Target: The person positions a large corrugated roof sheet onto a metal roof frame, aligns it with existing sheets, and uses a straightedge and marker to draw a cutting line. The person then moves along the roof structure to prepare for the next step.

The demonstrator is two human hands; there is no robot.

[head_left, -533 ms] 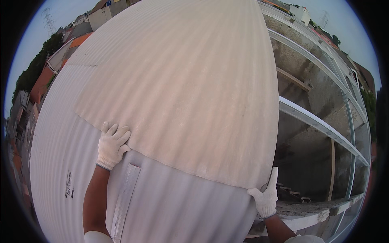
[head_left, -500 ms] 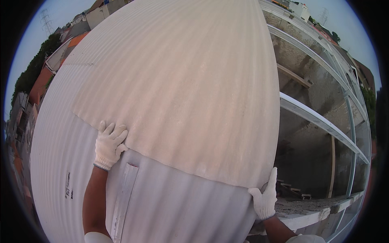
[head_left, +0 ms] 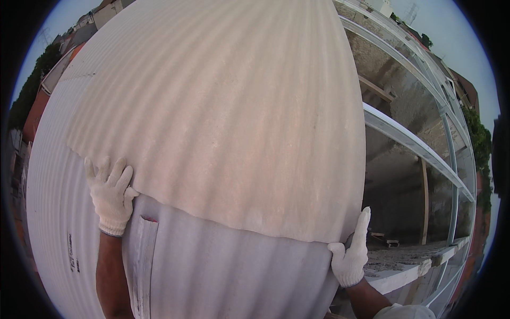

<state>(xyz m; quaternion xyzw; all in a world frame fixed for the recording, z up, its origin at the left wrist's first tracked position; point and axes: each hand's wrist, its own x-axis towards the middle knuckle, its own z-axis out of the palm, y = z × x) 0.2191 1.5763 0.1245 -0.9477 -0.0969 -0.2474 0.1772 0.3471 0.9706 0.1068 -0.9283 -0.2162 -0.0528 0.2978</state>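
- Works in white knit gloves at the wavy lower edge of a cream corrugated roofing sheet [head_left: 223, 122], laid across the middle of the roof and overlapping paler grey-white corrugated roofing [head_left: 239, 271] below and to the left.
- Rests the left hand [head_left: 111, 194] on the edge near the sheet's lower left corner, fingertips on top, thumb pointing right; grip spread wide, with nothing enclosed.
- Sets the right hand [head_left: 350, 260] at the sheet's lower right corner, thumb toward the edge, finger stretched upward beside the overhang; a wide V above, but impossible to say from this angle whether the grip has the sheet pinched.
- Lying lengthwise on the paler roofing, just right of the left forearm: a narrow metal bar [head_left: 144, 266].
- Past the sheet's right side: a pale metal beam [head_left: 419, 146] spanning a dark space, with a wooden post [head_left: 424, 202] upright below.
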